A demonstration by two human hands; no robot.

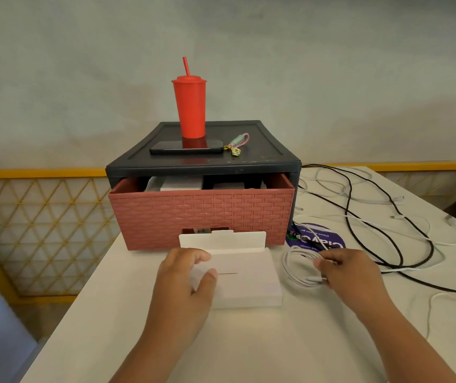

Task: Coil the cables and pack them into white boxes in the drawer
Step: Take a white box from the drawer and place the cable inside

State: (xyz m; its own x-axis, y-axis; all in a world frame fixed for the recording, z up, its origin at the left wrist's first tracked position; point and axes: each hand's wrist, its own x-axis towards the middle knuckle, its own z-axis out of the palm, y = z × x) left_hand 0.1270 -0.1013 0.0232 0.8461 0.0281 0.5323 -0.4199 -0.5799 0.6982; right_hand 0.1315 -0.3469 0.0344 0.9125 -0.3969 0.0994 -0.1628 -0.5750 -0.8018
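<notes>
- Coiled white cable (298, 268) lies on the tabletop (221, 344), just right of the white box (244, 275). The right hand (355, 277) grips its right side, fingers (322, 263) curled round the strands, one plug end showing below them.
- White box sits centre-near, flap standing up at its far edge, close in front of the drawer (202, 217).
- Left hand (185, 277) rests on the box's left part, fingers loosely bent, thumb flat on top; no clamped grip.
- Drawer, pink w/ woven pattern, is pulled partway out of a dark cabinet (202, 164); more white boxes (182, 185) show in the gap.
- On the cabinet: red tumbler (189, 106) w/ straw, dark phone (186, 147) near it, small strap keyring (237, 145) to the right.
- Right of the drawer: round purple pack (323, 237), partly under a white lead.
- Far right: loose white cables (359, 194) and a black cable (359, 228) sprawl tangled across the tabletop.
</notes>
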